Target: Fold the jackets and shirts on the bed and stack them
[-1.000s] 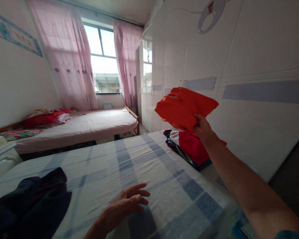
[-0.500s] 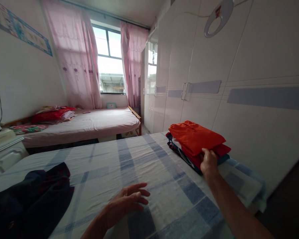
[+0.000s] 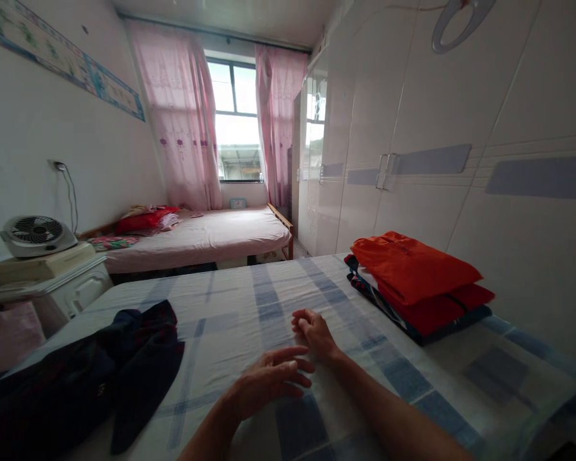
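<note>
Above the checked bedsheet, my left hand (image 3: 274, 378) is open, its fingers apart and slightly bent, holding nothing. Just beyond it is my right hand (image 3: 315, 334), loosely curled and with nothing visible in it. A folded orange garment (image 3: 413, 266) tops a neat stack of clothes to the right, over a red garment (image 3: 454, 310) and darker ones; neither hand touches the stack. On the left, a dark navy garment (image 3: 144, 365) with reddish checked parts lies crumpled on the bed, apart from my hands.
The near bed (image 3: 230, 320) has a blue and white checked sheet. White wardrobes (image 3: 413, 211) line the right side. At the left, a fan (image 3: 38, 232) stands by a white cabinet (image 3: 84, 291). A second bed (image 3: 216, 234) is under the window.
My right hand has let go of the stack's edge and moved left, close to my left hand. The view has turned left, bringing the fan into sight.
</note>
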Motion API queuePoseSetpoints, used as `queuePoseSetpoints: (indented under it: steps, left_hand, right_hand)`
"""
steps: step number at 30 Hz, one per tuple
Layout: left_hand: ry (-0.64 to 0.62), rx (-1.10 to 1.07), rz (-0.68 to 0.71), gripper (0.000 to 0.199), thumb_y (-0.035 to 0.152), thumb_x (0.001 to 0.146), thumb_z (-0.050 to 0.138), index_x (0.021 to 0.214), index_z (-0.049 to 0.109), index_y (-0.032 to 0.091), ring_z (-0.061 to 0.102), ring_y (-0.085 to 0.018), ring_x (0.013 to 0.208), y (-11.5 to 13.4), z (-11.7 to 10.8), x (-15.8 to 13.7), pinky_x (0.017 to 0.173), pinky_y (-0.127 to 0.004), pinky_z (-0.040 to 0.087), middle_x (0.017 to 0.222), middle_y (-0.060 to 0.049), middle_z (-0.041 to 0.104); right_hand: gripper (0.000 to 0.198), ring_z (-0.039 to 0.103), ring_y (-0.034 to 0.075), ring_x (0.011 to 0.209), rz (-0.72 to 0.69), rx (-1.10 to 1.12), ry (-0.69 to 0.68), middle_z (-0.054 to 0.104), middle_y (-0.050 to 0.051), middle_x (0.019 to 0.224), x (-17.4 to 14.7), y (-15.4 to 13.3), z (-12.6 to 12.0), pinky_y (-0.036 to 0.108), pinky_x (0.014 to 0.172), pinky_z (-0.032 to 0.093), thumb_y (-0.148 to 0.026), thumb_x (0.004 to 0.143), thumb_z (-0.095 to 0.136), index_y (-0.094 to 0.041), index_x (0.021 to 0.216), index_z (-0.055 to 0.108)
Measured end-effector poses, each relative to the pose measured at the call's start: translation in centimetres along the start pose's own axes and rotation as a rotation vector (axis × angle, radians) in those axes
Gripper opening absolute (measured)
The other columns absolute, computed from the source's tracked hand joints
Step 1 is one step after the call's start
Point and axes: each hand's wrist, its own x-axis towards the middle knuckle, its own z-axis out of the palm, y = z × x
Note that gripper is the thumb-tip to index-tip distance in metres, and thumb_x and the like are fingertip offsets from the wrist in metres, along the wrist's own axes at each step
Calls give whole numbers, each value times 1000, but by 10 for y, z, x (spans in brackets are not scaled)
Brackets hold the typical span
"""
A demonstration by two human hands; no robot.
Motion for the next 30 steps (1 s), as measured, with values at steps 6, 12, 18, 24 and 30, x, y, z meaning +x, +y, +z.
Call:
queuePoseSetpoints:
  steps: [6, 12, 18, 24, 30]
  left_hand:
    - [8, -19, -8, 39, 27, 80, 64, 115, 61, 13, 64, -21, 91, 0, 1, 1, 80, -33, 46, 109, -15, 63]
    - [-31, -55, 9, 41, 27, 74, 69, 112, 62, 13, 64, -21, 86, 2, 2, 1, 79, -35, 45, 101, -13, 65]
    - [63, 127, 76, 41, 34, 71, 67, 107, 65, 14, 65, -19, 77, -5, 2, 9, 74, -36, 49, 90, -10, 66]
    - [596, 668, 180, 38, 25, 73, 59, 106, 66, 7, 63, -18, 69, 16, -7, 4, 64, -31, 50, 82, -11, 70]
    - [1166, 1074, 261, 41, 23, 80, 51, 120, 57, 15, 48, -25, 119, 81, -49, -84, 100, -36, 36, 131, -13, 53]
  right_hand:
    - [20, 61, 17, 72, -258, -409, -88, 68, 1, 75, -1, 12, 1, 29, 72, 44, -22, 72, 50, -22, 83, 67]
    - [23, 63, 19, 74, -211, -455, -140, 68, 2, 78, 0, 9, -3, 31, 74, 46, -29, 73, 48, -22, 87, 64]
    - [30, 64, 22, 76, -201, -572, -151, 70, 5, 82, 1, 3, -3, 33, 73, 47, -37, 69, 44, -21, 85, 64]
    - [38, 65, 24, 83, -182, -635, -114, 71, 6, 85, -1, -2, -3, 34, 76, 47, -43, 65, 43, -21, 87, 66]
    - [41, 65, 25, 86, -164, -630, -126, 72, 7, 89, 3, 4, -5, 35, 81, 45, -43, 65, 44, -20, 90, 66]
